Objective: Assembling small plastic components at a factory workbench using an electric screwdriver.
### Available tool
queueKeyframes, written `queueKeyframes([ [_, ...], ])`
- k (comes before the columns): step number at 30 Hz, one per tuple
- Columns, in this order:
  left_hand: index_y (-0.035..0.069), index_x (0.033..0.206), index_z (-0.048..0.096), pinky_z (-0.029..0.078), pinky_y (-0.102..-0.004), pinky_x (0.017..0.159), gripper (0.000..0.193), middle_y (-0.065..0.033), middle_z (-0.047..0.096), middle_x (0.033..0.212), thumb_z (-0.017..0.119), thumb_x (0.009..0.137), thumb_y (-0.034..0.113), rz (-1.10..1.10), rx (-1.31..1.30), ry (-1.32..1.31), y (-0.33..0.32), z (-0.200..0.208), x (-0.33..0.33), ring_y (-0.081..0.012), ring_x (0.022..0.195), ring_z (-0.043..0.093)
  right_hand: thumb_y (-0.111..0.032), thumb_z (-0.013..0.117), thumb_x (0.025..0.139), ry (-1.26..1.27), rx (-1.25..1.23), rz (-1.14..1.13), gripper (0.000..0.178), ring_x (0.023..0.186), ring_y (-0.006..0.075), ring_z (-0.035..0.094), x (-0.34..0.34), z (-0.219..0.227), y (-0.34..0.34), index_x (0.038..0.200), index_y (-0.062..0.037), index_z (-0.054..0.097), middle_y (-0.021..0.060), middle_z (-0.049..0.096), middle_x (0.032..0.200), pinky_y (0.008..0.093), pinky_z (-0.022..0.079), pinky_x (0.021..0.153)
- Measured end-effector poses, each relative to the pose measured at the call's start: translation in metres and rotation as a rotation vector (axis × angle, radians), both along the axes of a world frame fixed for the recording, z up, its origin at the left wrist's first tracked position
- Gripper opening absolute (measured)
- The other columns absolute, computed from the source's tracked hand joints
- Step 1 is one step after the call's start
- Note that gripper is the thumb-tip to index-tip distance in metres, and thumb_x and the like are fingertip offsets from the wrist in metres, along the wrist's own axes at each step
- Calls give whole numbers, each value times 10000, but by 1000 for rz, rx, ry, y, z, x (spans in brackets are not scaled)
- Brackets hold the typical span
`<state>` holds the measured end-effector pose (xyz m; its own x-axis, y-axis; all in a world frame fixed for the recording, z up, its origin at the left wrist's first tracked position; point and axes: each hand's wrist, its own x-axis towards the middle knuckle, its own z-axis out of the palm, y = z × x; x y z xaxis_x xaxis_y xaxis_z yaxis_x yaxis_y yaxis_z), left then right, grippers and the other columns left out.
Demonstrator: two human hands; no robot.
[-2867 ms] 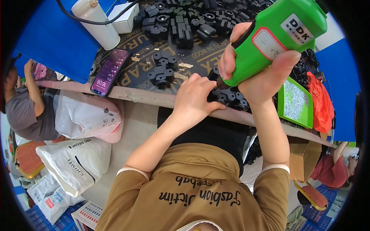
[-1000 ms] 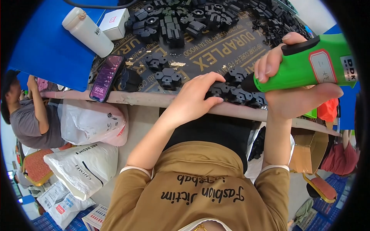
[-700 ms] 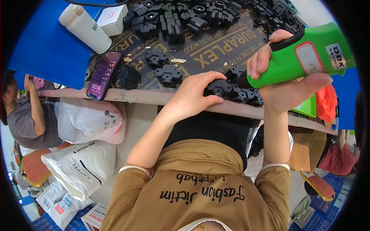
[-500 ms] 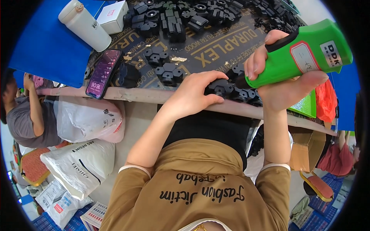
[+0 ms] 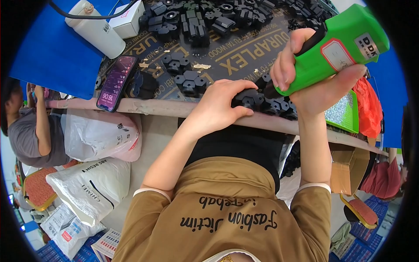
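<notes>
Black part [image 5: 250,100] sits btwn L hand [image 5: 219,106] & R hand [image 5: 312,95]; L pinches it, R wraps round green tool [image 5: 338,49].

Looks like a small assembly workshop. Shows it in a heap of black moulded parts [image 5: 194,28] on a dark worktop [image 5: 251,54], a green handheld tool [image 5: 331,54], and a green tray [image 5: 355,115] of small silvery pieces [image 5: 341,112]. Also holds a white sack [image 5: 91,187] and a brown cardboard box [image 5: 345,172] below the worktop's edge, with a person in grey [image 5: 32,135] at left and a person in dark red [image 5: 380,181] at right.
</notes>
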<state>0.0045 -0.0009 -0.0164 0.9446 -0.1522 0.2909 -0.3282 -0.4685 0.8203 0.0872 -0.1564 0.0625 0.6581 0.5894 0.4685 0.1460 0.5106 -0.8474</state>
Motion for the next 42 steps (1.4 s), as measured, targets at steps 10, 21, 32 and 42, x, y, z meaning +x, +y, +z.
queueKeyframes([
  [10,77,1100,599,439,-343,786,483,-128,638,961,769,655,156,-32,-29,2,1,-5,4,-301,874,572,-895,323,670,31,-100,-237,1011,450,142,425,-11,14,7,1087,15,464,48,457,562,269,365,441],
  [21,28,1048,588,443,-368,798,469,-160,637,931,776,626,111,-54,-54,32,2,-4,7,-349,888,577,-938,296,611,40,33,-24,1078,516,157,474,-10,18,28,1077,18,469,76,521,631,284,402,498],
  [32,4,1028,553,441,-395,731,469,-189,618,903,777,635,126,-63,-104,1,3,-10,8,-369,866,571,-908,311,644,-63,-214,-295,1036,479,152,531,-28,25,48,1039,35,482,86,549,675,257,432,420],
  [42,-35,978,541,435,-414,727,468,-217,605,874,785,624,152,-40,-86,-46,2,-10,7,-392,850,560,-949,295,590,-22,-180,-41,1033,446,124,482,-14,8,45,964,-8,499,42,520,557,231,381,417],
])
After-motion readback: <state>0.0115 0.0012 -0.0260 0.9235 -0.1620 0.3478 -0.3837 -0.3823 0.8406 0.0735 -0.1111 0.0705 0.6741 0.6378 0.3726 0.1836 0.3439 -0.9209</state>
